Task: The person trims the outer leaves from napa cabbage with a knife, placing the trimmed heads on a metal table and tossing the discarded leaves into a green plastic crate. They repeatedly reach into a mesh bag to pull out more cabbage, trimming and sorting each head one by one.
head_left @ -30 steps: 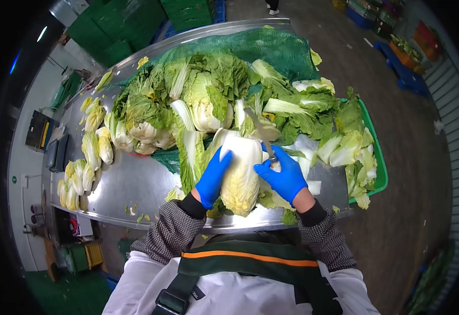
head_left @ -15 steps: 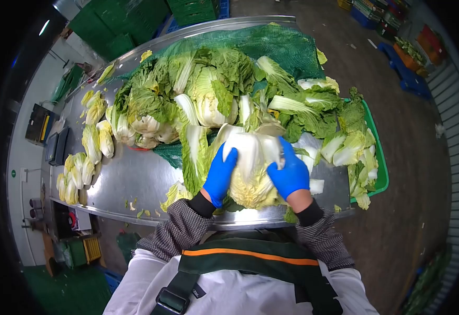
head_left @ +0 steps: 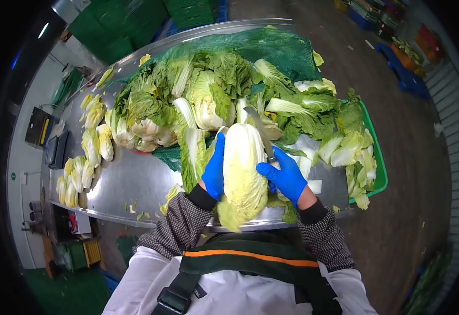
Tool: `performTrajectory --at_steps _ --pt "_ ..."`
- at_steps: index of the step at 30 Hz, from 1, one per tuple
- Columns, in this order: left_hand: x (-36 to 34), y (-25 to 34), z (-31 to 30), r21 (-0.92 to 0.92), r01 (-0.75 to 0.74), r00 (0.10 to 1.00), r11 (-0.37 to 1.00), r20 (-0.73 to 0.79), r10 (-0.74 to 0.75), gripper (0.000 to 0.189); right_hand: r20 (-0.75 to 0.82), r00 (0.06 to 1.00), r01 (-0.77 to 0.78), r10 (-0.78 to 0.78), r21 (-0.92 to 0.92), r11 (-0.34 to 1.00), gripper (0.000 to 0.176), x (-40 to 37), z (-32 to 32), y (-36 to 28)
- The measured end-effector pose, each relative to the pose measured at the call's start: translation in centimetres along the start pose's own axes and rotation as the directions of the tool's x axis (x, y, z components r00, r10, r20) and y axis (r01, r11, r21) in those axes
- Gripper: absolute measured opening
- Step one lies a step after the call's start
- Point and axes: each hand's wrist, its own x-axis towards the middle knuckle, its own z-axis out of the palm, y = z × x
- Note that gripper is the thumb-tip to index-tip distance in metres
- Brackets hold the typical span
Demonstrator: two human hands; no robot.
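A pale Chinese cabbage (head_left: pixel 244 170) is held upright in front of me, its white base away from me and its yellow-green leafy tip near the table's front edge. My left hand (head_left: pixel 215 170), in a blue glove, is wrapped against its left side. In my right hand (head_left: pixel 286 176), also blue-gloved, is a knife (head_left: pixel 261 129) with a slightly curved blade pointing away, close along the cabbage's right side. The right fingertips are partly hidden under that hand. Loose outer leaves (head_left: pixel 193 152) lie just beyond my left hand.
Whole cabbages (head_left: pixel 206 102) are heaped on the metal table (head_left: pixel 119 181) by a green net (head_left: pixel 224 42). Small trimmed cabbages (head_left: pixel 90 144) line the left. Leaves fill a green crate (head_left: pixel 380 173) at the right edge.
The cabbage looks slimmer, with its broad white outer leaves no longer spread around it. My right hand has turned, and the knife blade now shows clearly. The left hand has shifted slightly up and left.
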Motion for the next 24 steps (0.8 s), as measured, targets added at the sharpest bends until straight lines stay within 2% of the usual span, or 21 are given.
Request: performTrajectory --at_steps 2,3,5,6,8,9,10,11,12,13,15,17,21,23,24 --pt "-1.1 -0.4 -0.5 0.387 -0.089 0.99 0.918 -0.069 0.125 0.061 -0.019 0.999 0.031 -0.035 -0.19 0.981 0.072 -0.5 0.7 0.3" --pt "-1.4 -0.4 -1.2 0.345 -0.05 0.993 0.937 -0.085 0.085 0.06 -0.044 0.986 0.143 -0.158 -0.231 0.962 0.076 -0.5 1.5 0.9" --pt "-1.3 -0.4 -3.0 0.256 0.016 0.995 0.967 -0.102 0.011 0.059 -0.048 0.995 0.071 -0.084 -0.24 0.968 0.074 -0.6 1.4 0.7" --pt "-1.5 -0.4 -3.4 0.14 0.029 0.997 0.99 -0.07 -0.019 0.06 -0.051 0.998 0.033 -0.047 -0.247 0.968 0.073 -0.6 1.3 0.6" --pt "-1.9 -0.6 -3.9 -0.092 0.071 0.998 0.993 0.006 -0.07 0.061 -0.098 0.987 0.09 -0.124 -0.298 0.95 0.071 -0.3 1.0 1.2" --pt "-2.0 -0.9 -3.4 -0.072 0.029 0.998 0.997 -0.045 -0.032 0.066 -0.126 0.974 0.135 -0.188 -0.343 0.93 0.07 0.0 0.9 1.7" --pt "-1.9 -1.2 -3.0 -0.051 0.026 1.0 0.998 -0.016 -0.027 0.067 -0.15 0.956 0.178 -0.253 -0.39 0.904 0.07 0.2 0.9 1.8" --pt "-1.8 -1.4 -2.6 -0.029 0.022 1.0 0.999 0.014 -0.021 0.069 -0.148 0.973 0.136 -0.175 -0.243 0.961 0.071 0.1 1.0 1.7" --pt "-1.9 -1.6 -2.5 -0.01 0.013 0.999 1.0 0.043 -0.013 0.071 -0.12 0.976 0.148 -0.183 -0.251 0.957 0.071 -0.3 1.1 0.7" --pt "-1.9 -1.5 -2.9 0.069 0.004 1.0 0.998 -0.028 -0.002 0.072 -0.091 0.977 0.163 -0.192 -0.258 0.952 0.071 -0.7 1.2 -0.3" --pt "-1.9 -1.3 -4.1 0.178 0.028 0.998 0.984 -0.053 -0.019 0.071 -0.042 0.972 0.209 -0.229 -0.279 0.937 0.068 -1.0 1.4 -1.1" --pt "-1.8 -1.3 -4.8 0.253 0.045 0.998 0.966 -0.047 -0.034 0.068 -0.069 0.978 0.164 -0.198 -0.339 0.926 0.065 -1.2 1.8 -1.2" --pt "-2.1 -1.4 -4.4 0.257 0.091 0.994 0.962 -0.089 -0.071 0.066 -0.099 0.99 0.043 -0.105 -0.491 0.87 0.061 -1.9 2.3 -2.0" --pt "-2.4 -1.3 -3.4 0.277 0.113 0.988 0.954 -0.134 -0.078 0.064 -0.141 0.981 0.035 -0.132 -0.541 0.841 0.061 -2.1 2.2 -1.5" --pt "-2.6 -1.3 -3.2 0.174 0.095 0.992 0.98 -0.102 -0.078 0.063 -0.162 0.976 0.029 -0.146 -0.565 0.825 0.061 -2.2 1.9 -1.1"
